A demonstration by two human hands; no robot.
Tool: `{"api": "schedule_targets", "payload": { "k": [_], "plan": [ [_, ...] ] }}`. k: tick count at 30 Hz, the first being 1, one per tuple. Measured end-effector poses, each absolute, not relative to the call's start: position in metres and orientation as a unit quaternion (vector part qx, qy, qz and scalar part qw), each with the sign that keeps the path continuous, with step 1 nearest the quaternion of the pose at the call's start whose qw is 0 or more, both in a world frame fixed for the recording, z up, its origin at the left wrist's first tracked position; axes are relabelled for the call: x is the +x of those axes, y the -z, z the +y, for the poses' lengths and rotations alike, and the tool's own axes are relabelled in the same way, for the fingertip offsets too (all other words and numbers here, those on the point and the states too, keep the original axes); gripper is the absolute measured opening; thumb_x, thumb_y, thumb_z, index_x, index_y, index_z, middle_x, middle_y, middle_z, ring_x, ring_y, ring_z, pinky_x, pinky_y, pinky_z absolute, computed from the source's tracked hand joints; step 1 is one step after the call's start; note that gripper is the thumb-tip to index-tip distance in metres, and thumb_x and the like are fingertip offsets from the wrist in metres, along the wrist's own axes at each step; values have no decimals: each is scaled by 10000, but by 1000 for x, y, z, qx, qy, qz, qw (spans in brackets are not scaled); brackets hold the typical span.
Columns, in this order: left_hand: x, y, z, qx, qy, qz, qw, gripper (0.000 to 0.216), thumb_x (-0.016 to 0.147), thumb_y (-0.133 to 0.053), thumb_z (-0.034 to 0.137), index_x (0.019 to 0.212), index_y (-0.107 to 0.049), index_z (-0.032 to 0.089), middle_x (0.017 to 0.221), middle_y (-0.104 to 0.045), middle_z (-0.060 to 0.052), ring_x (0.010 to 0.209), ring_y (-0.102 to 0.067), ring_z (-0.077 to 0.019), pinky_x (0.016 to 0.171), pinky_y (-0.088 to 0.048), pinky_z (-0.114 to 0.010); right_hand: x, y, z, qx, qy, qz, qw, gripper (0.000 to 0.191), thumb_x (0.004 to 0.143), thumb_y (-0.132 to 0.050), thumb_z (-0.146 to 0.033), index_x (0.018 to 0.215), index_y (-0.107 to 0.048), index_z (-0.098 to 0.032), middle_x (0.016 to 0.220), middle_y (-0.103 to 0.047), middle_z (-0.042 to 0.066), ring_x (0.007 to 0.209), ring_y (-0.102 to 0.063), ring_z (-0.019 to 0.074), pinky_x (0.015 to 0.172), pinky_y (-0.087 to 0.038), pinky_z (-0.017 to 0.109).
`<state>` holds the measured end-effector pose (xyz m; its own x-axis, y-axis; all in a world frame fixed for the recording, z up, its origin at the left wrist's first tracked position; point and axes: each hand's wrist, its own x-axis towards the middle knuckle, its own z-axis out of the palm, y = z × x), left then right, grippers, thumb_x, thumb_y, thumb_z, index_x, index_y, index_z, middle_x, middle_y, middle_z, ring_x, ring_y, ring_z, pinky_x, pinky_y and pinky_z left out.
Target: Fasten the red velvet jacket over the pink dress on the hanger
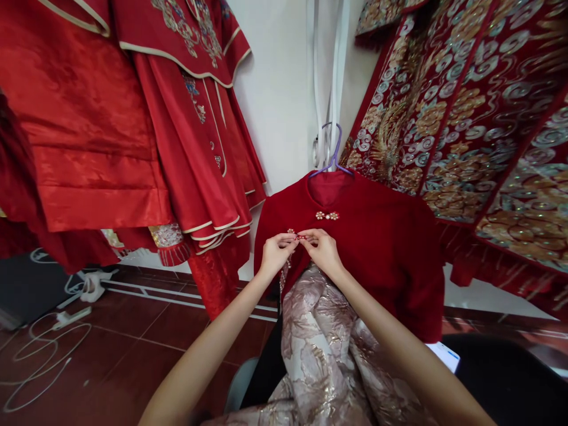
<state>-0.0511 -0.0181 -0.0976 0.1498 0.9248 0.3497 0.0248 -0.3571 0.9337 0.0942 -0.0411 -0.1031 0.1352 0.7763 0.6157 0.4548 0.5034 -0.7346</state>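
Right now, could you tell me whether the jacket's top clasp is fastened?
Fastened: the top clasp bridges the closed front of the jacket. The left hand and right hand pinch the lower clasp.

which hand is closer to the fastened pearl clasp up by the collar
Right. The right hand is just below the pearl clasp on the red jacket; the left hand is lower and further to the left. Both pinch the lower clasp.
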Motion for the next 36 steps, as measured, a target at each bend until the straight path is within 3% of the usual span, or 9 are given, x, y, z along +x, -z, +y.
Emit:
{"api": "schedule_targets", "payload": {
  "k": [5, 14, 17, 20, 23, 28, 32, 36],
  "plan": [
    [-53, 98, -9, 677, -533, 370, 348, 188, 703, -707, 195, 875, -734, 124, 879, -742, -90, 748, -688, -159, 789, -568, -319, 92, 104, -41, -472, -107, -637, 600, 176, 836, -568, -256, 928, -694, -174, 911, -639, 64, 777, -632, 149, 774, -547, 300],
    [-61, 78, 1, 734, -468, 366, 328, 129, 678, -732, 193, 797, -736, 143, 829, -748, -73, 738, -690, -164, 790, -556, -308, 87, 104, -35, -487, -47, -641, 591, 178, 859, -541, -249, 925, -694, -185, 917, -635, 74, 776, -623, 165, 794, -534, 325],
    [-67, 63, 3, 744, -401, 351, 402, 175, 630, -777, 196, 786, -725, 133, 778, -739, -71, 711, -684, -168, 747, -555, -303, 93, 91, -33, -508, -104, -649, 556, 148, 822, -580, -213, 897, -704, -185, 887, -670, 63, 737, -637, 155, 764, -542, 315],
    [-66, 55, -7, 748, -346, 355, 441, 265, 614, -803, 236, 842, -716, 134, 827, -735, -77, 780, -680, -183, 754, -548, -302, 107, 75, -41, -501, -250, -645, 521, 135, 800, -611, -214, 889, -709, -184, 858, -717, 46, 770, -671, 153, 776, -545, 303],
    [-52, 66, -28, 691, -428, 399, 424, 331, 679, -772, 293, 940, -679, 112, 964, -714, -122, 864, -668, -191, 823, -530, -320, 123, 73, -63, -462, -353, -619, 527, 220, 798, -629, -264, 983, -703, -170, 937, -734, 72, 861, -689, 173, 778, -551, 302],
    [-24, 112, -53, 580, -597, 416, 366, 240, 803, -643, 200, 1029, -591, 139, 1093, -663, -133, 913, -654, -151, 833, -526, -291, 141, 112, -104, -508, -362, -578, 525, 280, 793, -625, -358, 972, -724, -166, 985, -732, 97, 880, -692, 202, 801, -556, 337],
    [-33, 132, -49, 571, -575, 449, 377, 197, 768, -670, 170, 956, -616, 150, 967, -696, -104, 840, -667, -154, 830, -531, -309, 152, 139, -118, -518, -399, -599, 462, 342, 798, -609, -446, 981, -740, -188, 1068, -715, 95, 1001, -671, 256, 910, -523, 423],
    [-58, 141, -39, 593, -518, 464, 406, 232, 741, -704, 208, 968, -673, 166, 1073, -697, -112, 969, -662, -202, 902, -505, -349, 158, 148, -121, -581, -303, -596, 463, 436, 778, -636, -486, 1100, -698, -198, 1226, -641, 110, 1163, -590, 284, 1064, -398, 465]
  ]
}}
